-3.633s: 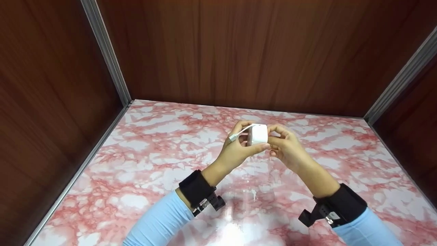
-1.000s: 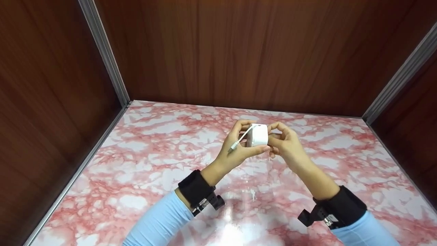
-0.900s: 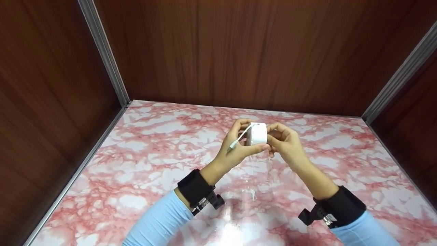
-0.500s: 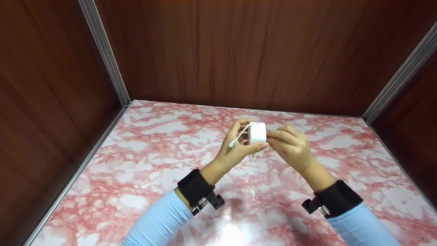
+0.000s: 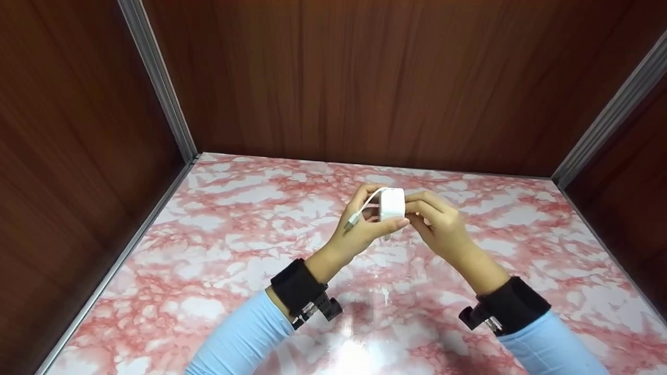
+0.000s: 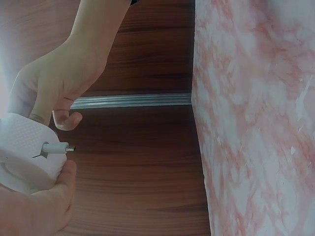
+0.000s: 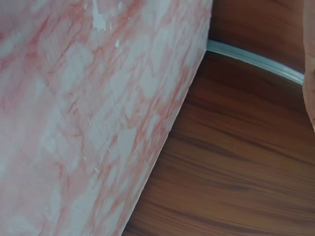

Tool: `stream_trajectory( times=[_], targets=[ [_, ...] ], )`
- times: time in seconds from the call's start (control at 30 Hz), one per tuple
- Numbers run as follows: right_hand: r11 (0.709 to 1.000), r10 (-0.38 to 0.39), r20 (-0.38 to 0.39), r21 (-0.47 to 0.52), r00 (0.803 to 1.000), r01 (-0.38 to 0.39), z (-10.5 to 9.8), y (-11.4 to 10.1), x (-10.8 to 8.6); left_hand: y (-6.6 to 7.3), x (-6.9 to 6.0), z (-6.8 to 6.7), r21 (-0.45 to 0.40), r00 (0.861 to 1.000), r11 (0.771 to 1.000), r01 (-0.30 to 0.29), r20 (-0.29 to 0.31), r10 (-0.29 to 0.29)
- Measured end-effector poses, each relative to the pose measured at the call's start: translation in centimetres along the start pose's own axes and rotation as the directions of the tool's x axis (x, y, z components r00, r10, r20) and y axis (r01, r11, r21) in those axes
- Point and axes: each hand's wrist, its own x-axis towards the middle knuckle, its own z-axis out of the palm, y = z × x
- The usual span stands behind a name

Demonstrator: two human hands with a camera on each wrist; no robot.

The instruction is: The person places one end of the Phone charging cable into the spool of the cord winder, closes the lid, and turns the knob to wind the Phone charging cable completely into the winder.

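A white charger block point(image 5: 392, 202) with short attached cables is held up above the tabletop. My left hand point(image 5: 357, 226) grips it from the left, thumb along its near lower edge and fingers behind. One white cable point(image 5: 374, 196) arcs from its top and ends in a plug point(image 5: 351, 222) over the left hand. In the left wrist view, a small metal-tipped connector point(image 6: 59, 148) sticks out from the block's textured face. My right hand point(image 5: 443, 224) pinches at the block's right side with bent fingers and thumb; the exact spot under the fingertips is hidden.
A red-and-white marbled tabletop point(image 5: 250, 250) lies below both hands. Dark wood panels point(image 5: 333, 78) wall it at the back and sides, with metal strips point(image 5: 161, 83) in the corners. Only a sliver of hand point(image 7: 310, 73) shows in the right wrist view.
The right hand has turned over and shifted its fingers at the block's right side. The cable plug swung down onto the left hand earlier. The left hand keeps its grip, nearly still.
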Motion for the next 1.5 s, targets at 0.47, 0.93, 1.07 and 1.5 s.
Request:
stream_trajectory(
  times=[0.47,0.93,1.07,1.5],
  targets=[
    [0.932,0.332,0.073,0.131,0.94,-0.339,0.7,-1.3,-0.5,-0.6,-0.1,-0.1,0.021,1.0,1.0,-0.022,0.004,0.022],
    [0.251,0.72,0.505,0.451,0.476,-0.857,-1.0,-1.6,1.0,-0.2,0.0,-0.5,0.142,0.998,0.989,-0.037,-0.053,0.045],
    [0.065,0.702,0.631,0.404,0.33,-0.912,-1.5,-1.7,1.7,-0.2,0.0,-0.5,0.127,0.998,0.992,-0.028,-0.053,0.035],
    [0.468,0.733,0.351,0.36,0.582,-0.807,-0.4,-1.9,1.7,-0.5,-0.1,-0.5,0.079,0.999,0.997,-0.023,-0.043,0.027]
  ],
)
